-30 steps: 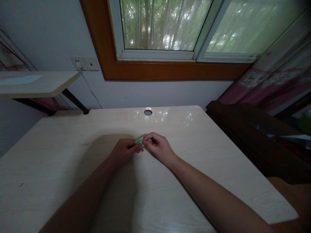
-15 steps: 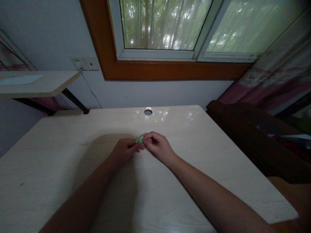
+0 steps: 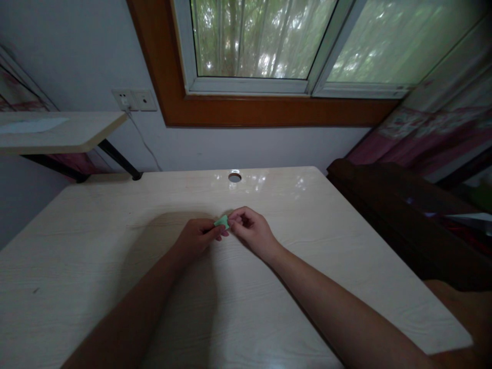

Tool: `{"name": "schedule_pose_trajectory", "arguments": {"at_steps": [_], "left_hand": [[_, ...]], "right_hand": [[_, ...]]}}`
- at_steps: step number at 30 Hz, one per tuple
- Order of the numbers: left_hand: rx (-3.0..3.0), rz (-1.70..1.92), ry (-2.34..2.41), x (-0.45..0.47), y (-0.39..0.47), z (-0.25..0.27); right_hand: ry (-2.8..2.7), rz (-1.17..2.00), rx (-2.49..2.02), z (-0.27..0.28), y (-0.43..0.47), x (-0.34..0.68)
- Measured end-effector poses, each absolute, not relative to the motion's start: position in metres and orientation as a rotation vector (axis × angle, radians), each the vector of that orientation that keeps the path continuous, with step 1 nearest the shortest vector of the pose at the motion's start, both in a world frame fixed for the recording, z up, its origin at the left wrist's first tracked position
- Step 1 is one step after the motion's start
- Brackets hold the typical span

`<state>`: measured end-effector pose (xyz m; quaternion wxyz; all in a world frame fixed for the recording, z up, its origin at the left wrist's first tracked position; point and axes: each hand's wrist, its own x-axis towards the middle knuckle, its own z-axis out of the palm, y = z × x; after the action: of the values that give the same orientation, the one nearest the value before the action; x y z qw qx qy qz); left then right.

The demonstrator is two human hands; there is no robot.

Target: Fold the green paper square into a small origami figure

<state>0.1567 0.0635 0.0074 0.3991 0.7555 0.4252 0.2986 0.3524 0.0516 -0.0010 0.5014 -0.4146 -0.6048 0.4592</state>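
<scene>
A small light-green piece (image 3: 222, 221), perhaps folded paper, is held just above the pale wood-grain desk (image 3: 246, 297). My left hand (image 3: 200, 233) pinches its left and lower side between thumb and fingers. From the right, my right hand (image 3: 249, 225) has thumb and index finger closed at the piece's right edge. My fingers cover part of the green piece, so its full shape is hidden.
A round cable hole (image 3: 234, 178) lies near the desk's back edge. A raised shelf (image 3: 77, 133) on black legs stands at the left. Behind are a wall socket (image 3: 134, 100) with a cable and a window. Dark wooden furniture (image 3: 376, 215) borders the right side.
My right hand has shifted slightly to the right, and more of the green piece shows between the hands. My left hand has stayed nearly still.
</scene>
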Motion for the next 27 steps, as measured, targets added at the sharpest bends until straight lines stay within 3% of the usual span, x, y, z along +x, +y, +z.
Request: {"name": "schedule_pose_trajectory", "arguments": {"at_steps": [27], "left_hand": [[1.843, 0.762, 1.048, 0.1565, 0.0629, 0.0108]], "right_hand": [[-1.682, 1.049, -1.056, 0.0003, 0.0550, 0.3567]]}}
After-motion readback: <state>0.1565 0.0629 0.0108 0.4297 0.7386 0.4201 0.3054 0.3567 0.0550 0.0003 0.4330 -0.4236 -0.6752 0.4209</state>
